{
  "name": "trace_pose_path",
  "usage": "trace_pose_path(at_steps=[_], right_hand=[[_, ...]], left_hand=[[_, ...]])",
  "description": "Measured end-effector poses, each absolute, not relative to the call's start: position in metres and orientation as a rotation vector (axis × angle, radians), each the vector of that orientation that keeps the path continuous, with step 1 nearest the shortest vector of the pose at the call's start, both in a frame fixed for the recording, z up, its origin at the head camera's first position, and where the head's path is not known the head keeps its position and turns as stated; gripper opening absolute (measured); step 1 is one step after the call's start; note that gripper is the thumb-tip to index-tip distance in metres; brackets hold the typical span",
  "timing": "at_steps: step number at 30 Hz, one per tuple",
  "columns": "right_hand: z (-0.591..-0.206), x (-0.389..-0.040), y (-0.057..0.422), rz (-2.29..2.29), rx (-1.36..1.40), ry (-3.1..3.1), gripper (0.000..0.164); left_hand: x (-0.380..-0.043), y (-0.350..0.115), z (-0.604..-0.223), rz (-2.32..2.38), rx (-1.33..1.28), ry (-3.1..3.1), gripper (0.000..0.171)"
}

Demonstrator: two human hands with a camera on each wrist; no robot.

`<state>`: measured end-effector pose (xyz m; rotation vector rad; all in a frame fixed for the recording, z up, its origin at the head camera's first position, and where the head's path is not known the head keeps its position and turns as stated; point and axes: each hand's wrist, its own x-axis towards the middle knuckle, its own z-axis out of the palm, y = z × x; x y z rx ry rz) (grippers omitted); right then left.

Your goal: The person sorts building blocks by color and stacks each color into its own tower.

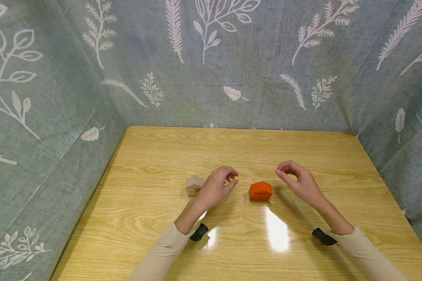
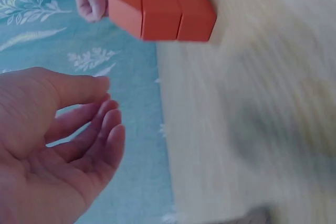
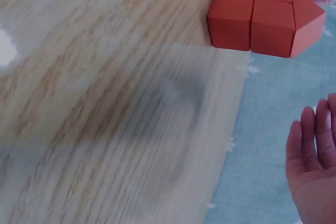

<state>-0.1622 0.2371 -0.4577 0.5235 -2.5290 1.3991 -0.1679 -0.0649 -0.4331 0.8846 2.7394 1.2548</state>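
Between the two hands stands a small orange-red toy house [image 1: 260, 192], made of several cube-like blocks with a pointed roof block on top. My left hand [image 1: 218, 185] hovers to its left, fingers loosely bent and holding nothing. On the other side, my right hand [image 1: 301, 184] hangs in the air, thumb and fingers relaxed around an empty gap. Both wrist views show the orange-red blocks [image 2: 163, 14] apart from the near hand's fingers. A second house of plain wood blocks [image 1: 194, 183] stands beyond the left hand, which partly covers it.
The wooden table [image 1: 239, 148] has bright light reflections near its front. A grey-green curtain [image 1: 211, 101] with white leaf prints encloses it at the back and both sides. Black wrist-camera mounts [image 1: 199, 232] sit under the beige sleeves [image 1: 165, 249].
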Motion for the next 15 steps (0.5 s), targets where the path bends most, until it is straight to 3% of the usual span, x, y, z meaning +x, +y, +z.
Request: trace_pose_path(at_steps=[3,15], right_hand=[[-0.459,-0.164,0.243,1.506,0.497,-2.495,0.008],[-0.45,-0.172,0.258,1.429,0.367,-2.424,0.01]], left_hand=[[-0.172,-0.073,-0.427,1.28,0.935,2.804,0.004],[-0.193,-0.11,-0.412,1.398,0.956,2.987,0.004]])
